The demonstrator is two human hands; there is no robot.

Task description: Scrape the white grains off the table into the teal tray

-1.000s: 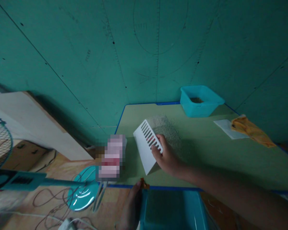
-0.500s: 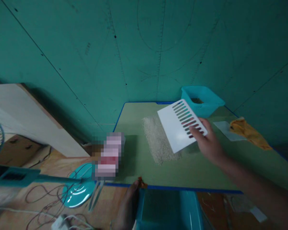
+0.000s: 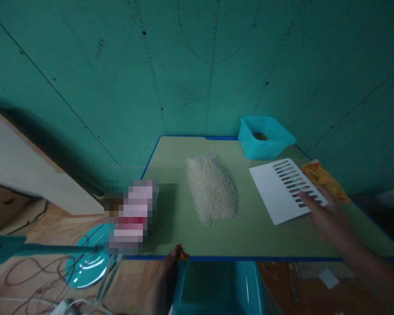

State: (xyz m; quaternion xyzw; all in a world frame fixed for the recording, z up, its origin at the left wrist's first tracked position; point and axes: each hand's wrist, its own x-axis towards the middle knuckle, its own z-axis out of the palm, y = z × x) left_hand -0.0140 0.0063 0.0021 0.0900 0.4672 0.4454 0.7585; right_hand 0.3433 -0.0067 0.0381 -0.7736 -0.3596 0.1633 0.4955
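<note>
My right hand [image 3: 330,214] grips the right edge of a white slotted plastic sheet [image 3: 265,183], its thumb over the slots. The sheet is low over the right part of the table or resting on it; I cannot tell which. A heap of pale rice-like grains [image 3: 213,188] lies mid-table, to the left of the sheet. At the front edge my left hand [image 3: 160,273] is closed at a small orange-brown scrap [image 3: 181,253], its fingers partly hidden. Below that edge stands a blue bin [image 3: 258,288].
A turquoise basin [image 3: 265,148] with something dark inside stands at the back right of the table [image 3: 170,153]. Behind the sheet lies an orange cloth [image 3: 325,179]. A pixelated pink-and-white object [image 3: 134,214] is at the left edge. A turquoise fan [image 3: 85,262] and cables are on the left.
My right hand has carried the slotted sheet right and lower, away from the grains, uncovering the heap. My left hand still holds the scrap at the edge. The view has shifted slightly.
</note>
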